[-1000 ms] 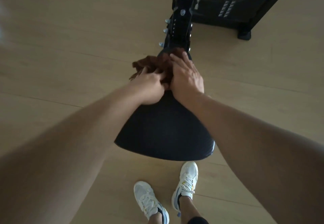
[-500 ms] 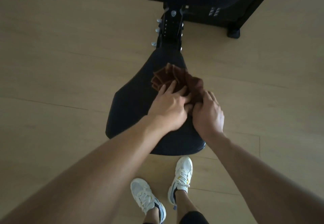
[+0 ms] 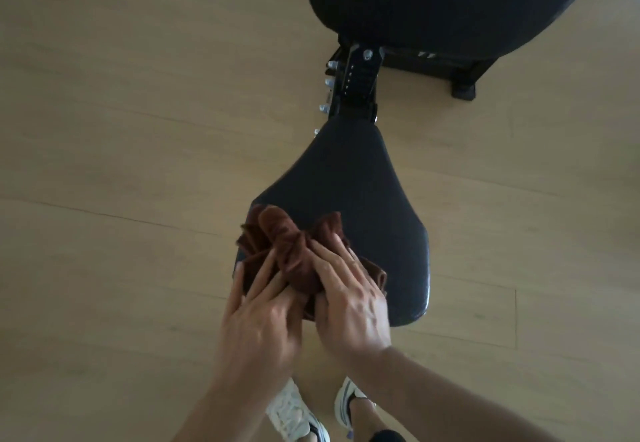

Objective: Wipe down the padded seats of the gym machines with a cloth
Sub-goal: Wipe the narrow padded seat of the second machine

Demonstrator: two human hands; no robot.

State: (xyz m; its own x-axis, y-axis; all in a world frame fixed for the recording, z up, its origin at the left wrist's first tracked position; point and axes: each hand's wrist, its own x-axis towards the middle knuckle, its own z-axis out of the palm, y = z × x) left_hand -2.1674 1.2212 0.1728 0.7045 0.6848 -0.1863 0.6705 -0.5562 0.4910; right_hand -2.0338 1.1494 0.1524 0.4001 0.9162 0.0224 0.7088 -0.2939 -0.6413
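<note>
Pale wood-plank floor (image 3: 121,164) throughout, seams running roughly across the view. Nearest, at bottom edge: two white sneakers (image 3: 294,417), toes toward the machine. Above them, both bare forearms reaching forward, hands side by side over near-left part of black padded seat (image 3: 356,192). Left hand (image 3: 259,324) with fingers spread and laid flat across left portion of brown cloth (image 3: 287,251), pressing rather than clenched. Right hand (image 3: 349,306) with fingers over right portion, thumb tucked beneath a bunched fold, pinching cloth there. Cloth crumpled, bulging up between and beyond the fingertips, left edge reaching seat's left rim, small flap showing right of the right hand. Far half and right side of seat bare. Beyond narrow end: black adjustment bracket (image 3: 356,85) with silver bolts. Farthest: large black back pad (image 3: 433,1), dark frame foot (image 3: 464,90) on floor.
</note>
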